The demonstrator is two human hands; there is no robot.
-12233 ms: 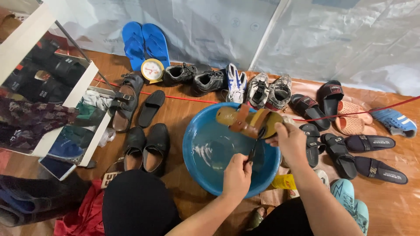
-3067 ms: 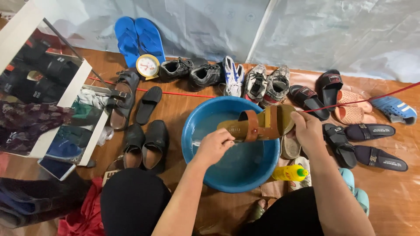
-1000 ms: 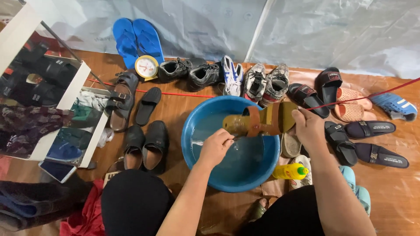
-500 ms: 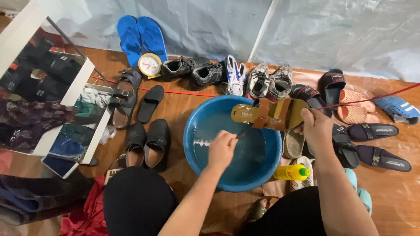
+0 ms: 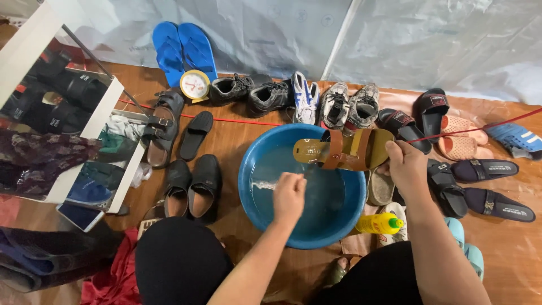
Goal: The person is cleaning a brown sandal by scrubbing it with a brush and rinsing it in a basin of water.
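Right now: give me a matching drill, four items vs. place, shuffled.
Items:
1. brown sandal
2. yellow bottle
3. blue flip-flops
4. round clock

Places:
A. on the floor right of the blue basin
B. against the plastic sheet at the back
C. held over the basin in the right hand
D. just below the flip-flops

Pairs: 1-C, 2-A, 3-B, 4-D

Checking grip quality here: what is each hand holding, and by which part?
The right hand holds a brown sandal by one end over the blue basin. The left hand is closed over the water; its contents cannot be told.
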